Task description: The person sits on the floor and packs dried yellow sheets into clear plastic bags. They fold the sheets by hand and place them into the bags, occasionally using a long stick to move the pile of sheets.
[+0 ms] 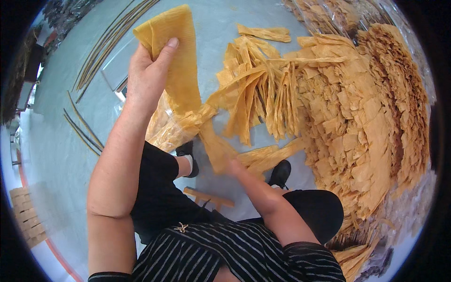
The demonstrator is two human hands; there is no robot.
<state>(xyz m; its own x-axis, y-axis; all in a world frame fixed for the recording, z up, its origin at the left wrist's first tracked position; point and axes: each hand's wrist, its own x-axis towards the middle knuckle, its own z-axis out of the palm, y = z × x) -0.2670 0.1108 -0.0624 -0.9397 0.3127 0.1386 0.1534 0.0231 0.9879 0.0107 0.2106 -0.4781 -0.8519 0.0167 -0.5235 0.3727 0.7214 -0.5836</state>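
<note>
A broad yellow-brown sheet, thin and finely wrinkled (183, 67), hangs down from my left hand (151, 67), with the thumb on its front and the top folded over. Its lower end meets crumpled sheets of the same colour (197, 120). My right hand (231, 165) is blurred and lies low between the knees, at the edge of a similar hanging strip (215, 144); its fingers cannot be made out. A heap of long gathered strips (260, 81) lies beyond, towards the right. Under my left wrist is clear plastic film (172, 128) around more of the sheets.
Tall layered stacks of brown sheets (352, 116) fill the right side. Long thin rods (102, 53) lie on the grey floor at the upper left, shorter rods (82, 130) below them. A low wooden stool (209, 197) stands between the legs, and a slatted wooden pallet (28, 216) is far left.
</note>
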